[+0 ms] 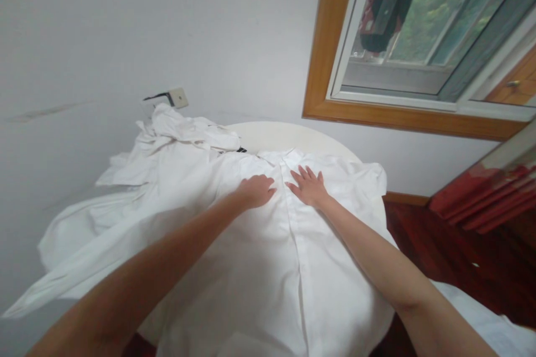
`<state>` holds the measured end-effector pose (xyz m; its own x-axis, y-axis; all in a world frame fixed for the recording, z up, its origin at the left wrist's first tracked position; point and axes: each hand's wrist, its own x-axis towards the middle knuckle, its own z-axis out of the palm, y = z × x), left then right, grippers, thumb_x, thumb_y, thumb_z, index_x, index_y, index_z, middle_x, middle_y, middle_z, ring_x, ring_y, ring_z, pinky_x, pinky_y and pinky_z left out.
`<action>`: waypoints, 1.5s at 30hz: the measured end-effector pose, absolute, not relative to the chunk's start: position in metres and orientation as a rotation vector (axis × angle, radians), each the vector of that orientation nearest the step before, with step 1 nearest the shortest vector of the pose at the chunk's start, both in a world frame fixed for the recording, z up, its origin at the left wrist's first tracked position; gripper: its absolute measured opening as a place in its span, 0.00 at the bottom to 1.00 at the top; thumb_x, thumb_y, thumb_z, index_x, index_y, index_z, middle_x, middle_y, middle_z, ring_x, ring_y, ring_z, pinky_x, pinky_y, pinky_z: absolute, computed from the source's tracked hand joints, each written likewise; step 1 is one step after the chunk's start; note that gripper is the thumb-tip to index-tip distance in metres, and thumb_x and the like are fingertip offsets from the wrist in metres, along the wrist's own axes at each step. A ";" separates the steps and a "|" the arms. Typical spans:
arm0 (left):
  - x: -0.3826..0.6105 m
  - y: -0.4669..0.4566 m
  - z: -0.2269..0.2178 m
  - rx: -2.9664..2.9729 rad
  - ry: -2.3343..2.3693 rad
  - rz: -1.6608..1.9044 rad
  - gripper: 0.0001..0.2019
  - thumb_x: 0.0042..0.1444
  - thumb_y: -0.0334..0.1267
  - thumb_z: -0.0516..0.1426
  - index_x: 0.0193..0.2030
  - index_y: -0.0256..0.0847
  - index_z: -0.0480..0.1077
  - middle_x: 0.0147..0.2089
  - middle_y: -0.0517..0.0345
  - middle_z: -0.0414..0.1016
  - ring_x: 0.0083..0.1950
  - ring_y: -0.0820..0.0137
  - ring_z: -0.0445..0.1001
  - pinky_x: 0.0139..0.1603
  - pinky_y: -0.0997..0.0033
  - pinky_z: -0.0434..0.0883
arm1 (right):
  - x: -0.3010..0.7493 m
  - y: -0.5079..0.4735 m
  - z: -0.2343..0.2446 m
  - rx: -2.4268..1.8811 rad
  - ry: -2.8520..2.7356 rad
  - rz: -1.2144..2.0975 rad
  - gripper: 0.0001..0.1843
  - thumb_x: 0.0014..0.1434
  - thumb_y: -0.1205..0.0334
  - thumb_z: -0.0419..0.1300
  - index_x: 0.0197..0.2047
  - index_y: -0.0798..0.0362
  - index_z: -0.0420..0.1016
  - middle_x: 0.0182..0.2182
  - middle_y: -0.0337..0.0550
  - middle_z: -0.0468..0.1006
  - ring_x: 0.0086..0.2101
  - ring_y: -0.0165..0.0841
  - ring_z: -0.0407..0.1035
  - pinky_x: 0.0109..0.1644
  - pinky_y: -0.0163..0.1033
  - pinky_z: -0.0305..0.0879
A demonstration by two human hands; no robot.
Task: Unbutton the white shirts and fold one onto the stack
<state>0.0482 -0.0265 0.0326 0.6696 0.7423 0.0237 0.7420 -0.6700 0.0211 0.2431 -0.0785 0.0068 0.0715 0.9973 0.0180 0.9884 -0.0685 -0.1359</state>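
1. Running along the wall (pixel 84 39), far left: brownish scuff mark (pixel 54 111).
2. Heap of white cloth (pixel 138 201): rumpled, on the left part of the counter (pixel 288 133), spilling past its left edge toward the wall.
3. Wall plate (pixel 179 98): small, pale, just above the heap; dark patch directly to its left.
4. Small black piece (pixel 242 149): by the far end of the heap, too small to identify.
5. Left hand (pixel 256 192): on the white garment (pixel 259 256), left of its long front strip (pixel 291 217). Fingers bent, thumb pointing toward the strip. Grip: cannot tell if cloth is pinched or only pressed.
6. White garment: spread over the counter, strip running from the far end toward the person, wrinkles near the bottom. Counter is white, rounded; bare rim shows at the far side.
7. Right hand (pixel 310 188): palm down on the garment, just right of the strip. Fingers fanned out, grip released.
8. Window frame (pixel 316 56): wooden, upper right. Dark hanging item (pixel 387 5) beyond the glass, blurred greenery behind.
9. Red curtain (pixel 481 201), dark red floor (pixel 444 256), another white cloth (pixel 481 312) low right, beside the right forearm.
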 end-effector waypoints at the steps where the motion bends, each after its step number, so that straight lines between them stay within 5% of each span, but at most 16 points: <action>1: 0.055 -0.026 0.037 2.887 1.295 0.124 0.19 0.63 0.43 0.46 0.53 0.38 0.69 0.54 0.42 0.72 0.55 0.55 0.70 0.53 0.50 0.68 | 0.241 -0.080 0.007 -2.217 -2.060 0.114 0.37 0.62 0.35 0.32 0.69 0.42 0.47 0.69 0.42 0.41 0.67 0.46 0.33 0.65 0.63 0.32; 5: 0.077 -0.029 0.022 2.962 1.193 0.501 0.21 0.65 0.43 0.44 0.57 0.33 0.66 0.59 0.41 0.68 0.62 0.58 0.64 0.62 0.57 0.61 | 0.239 -0.085 0.007 -2.233 -2.060 0.083 0.31 0.66 0.44 0.31 0.69 0.42 0.47 0.69 0.40 0.41 0.67 0.42 0.35 0.65 0.60 0.35; 10: 0.074 -0.039 -0.015 2.910 1.233 0.556 0.26 0.64 0.49 0.43 0.64 0.42 0.60 0.68 0.48 0.57 0.68 0.56 0.54 0.66 0.47 0.53 | 0.260 -0.082 0.005 -2.232 -2.093 0.072 0.29 0.67 0.48 0.35 0.68 0.45 0.49 0.69 0.40 0.46 0.66 0.37 0.40 0.66 0.50 0.42; 16: 0.069 -0.044 -0.011 2.820 1.323 0.563 0.25 0.62 0.52 0.45 0.64 0.50 0.60 0.69 0.52 0.55 0.69 0.54 0.52 0.65 0.34 0.46 | 0.303 -0.051 0.002 -2.445 -1.851 0.026 0.31 0.66 0.45 0.35 0.68 0.47 0.50 0.68 0.45 0.47 0.66 0.43 0.41 0.64 0.60 0.41; 23: 0.070 -0.045 -0.011 2.830 1.311 0.548 0.25 0.62 0.52 0.44 0.64 0.50 0.60 0.69 0.52 0.55 0.69 0.53 0.51 0.64 0.33 0.47 | 0.286 -0.012 0.023 -2.366 -1.695 -0.127 0.26 0.66 0.56 0.40 0.64 0.54 0.58 0.56 0.54 0.68 0.55 0.42 0.62 0.56 0.46 0.59; 32: 0.073 -0.045 -0.009 2.873 1.262 0.547 0.25 0.63 0.51 0.43 0.64 0.48 0.59 0.68 0.51 0.56 0.69 0.54 0.51 0.64 0.35 0.49 | 0.230 0.043 0.041 -1.995 -2.119 -0.077 0.23 0.67 0.51 0.41 0.59 0.48 0.66 0.56 0.46 0.69 0.55 0.38 0.62 0.57 0.42 0.56; 38: 0.075 -0.042 -0.010 2.881 1.185 0.550 0.25 0.63 0.51 0.44 0.64 0.49 0.60 0.68 0.52 0.56 0.69 0.54 0.51 0.65 0.38 0.50 | 0.213 0.069 0.040 -2.141 -2.178 -0.047 0.28 0.61 0.40 0.49 0.52 0.50 0.72 0.54 0.53 0.69 0.55 0.47 0.59 0.55 0.51 0.56; 45: 0.075 -0.039 -0.010 2.889 1.252 0.631 0.24 0.62 0.51 0.44 0.63 0.48 0.61 0.67 0.52 0.59 0.69 0.56 0.52 0.66 0.39 0.49 | 0.215 0.071 0.033 -1.972 -2.107 -0.214 0.16 0.67 0.53 0.45 0.50 0.52 0.66 0.47 0.51 0.73 0.50 0.41 0.62 0.52 0.47 0.54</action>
<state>0.0749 -0.0391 -0.0101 0.6191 0.6872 0.3801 0.7146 -0.6937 0.0904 0.2153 0.0709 0.0327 -0.0545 0.9592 0.2775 0.9954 0.0743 -0.0612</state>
